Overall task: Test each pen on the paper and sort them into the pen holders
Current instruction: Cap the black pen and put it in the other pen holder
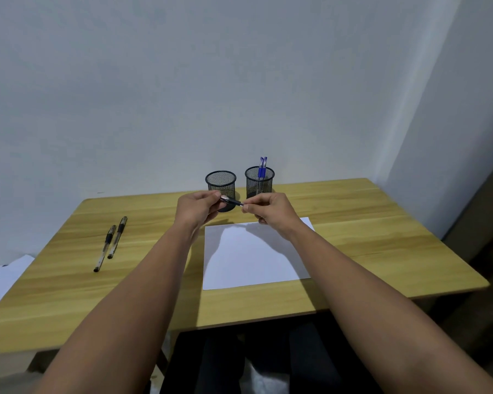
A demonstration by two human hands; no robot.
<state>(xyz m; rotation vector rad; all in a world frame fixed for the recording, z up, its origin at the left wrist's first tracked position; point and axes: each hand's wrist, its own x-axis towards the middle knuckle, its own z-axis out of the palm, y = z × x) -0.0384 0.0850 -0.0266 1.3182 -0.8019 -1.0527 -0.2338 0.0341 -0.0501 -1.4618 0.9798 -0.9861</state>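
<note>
A pale wall backs your wooden surface (353, 223), which fills the middle of the frame. Just above centre you hold a dark pen (232, 201) level between both hands, over the far edge of the paper (254, 257) and in front of the holders. Your left hand (195, 207) pinches the end with the silvery collar; your right hand (271, 209) pinches the other end, so each grip is closed on the pen. Whether a cap is coming off or going on, you cannot tell from this.

The pen looks slim and black, with a short metallic band near the left grip.

The paper shows no marks that can be made out. Behind it, the right holder (259, 180) already has two blue pens (262, 167) standing in it; the left holder (221, 182) looks empty. Two more dark pens (110, 243) lie side by side at the left of the frame, so it seems roughly two are sorted, one is in hand and two wait.
</note>
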